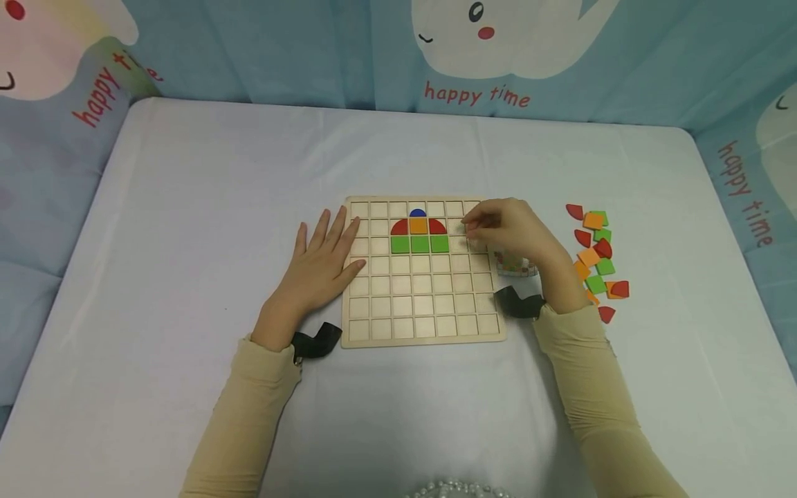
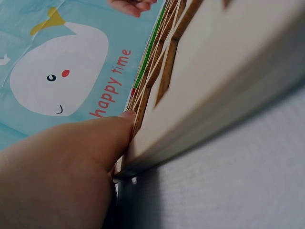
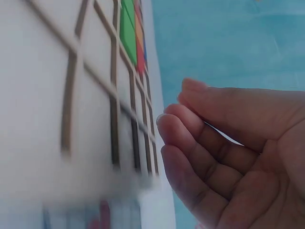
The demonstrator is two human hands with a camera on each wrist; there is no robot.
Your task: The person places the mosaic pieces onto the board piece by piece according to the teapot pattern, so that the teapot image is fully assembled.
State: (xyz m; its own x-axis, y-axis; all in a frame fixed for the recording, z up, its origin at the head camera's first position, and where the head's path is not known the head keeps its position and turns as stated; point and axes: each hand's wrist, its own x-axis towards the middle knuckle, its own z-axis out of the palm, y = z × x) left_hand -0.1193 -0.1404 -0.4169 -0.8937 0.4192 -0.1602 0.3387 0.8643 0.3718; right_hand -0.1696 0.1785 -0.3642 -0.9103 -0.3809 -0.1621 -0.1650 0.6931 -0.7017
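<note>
A wooden grid board lies in the middle of the table. Its top rows hold a blue half-round piece, an orange square between two red quarter-rounds, and a row of three green squares. My left hand lies flat on the cloth, fingers straight, touching the board's left edge. My right hand hovers over the board's upper right cells. Its fingers are loosely curled, and no piece shows between them.
Several loose red, orange and green pieces are scattered to the right of the board. A small patterned clear item sits by the board's right edge under my wrist. Blue "happy time" fabric walls the table on three sides.
</note>
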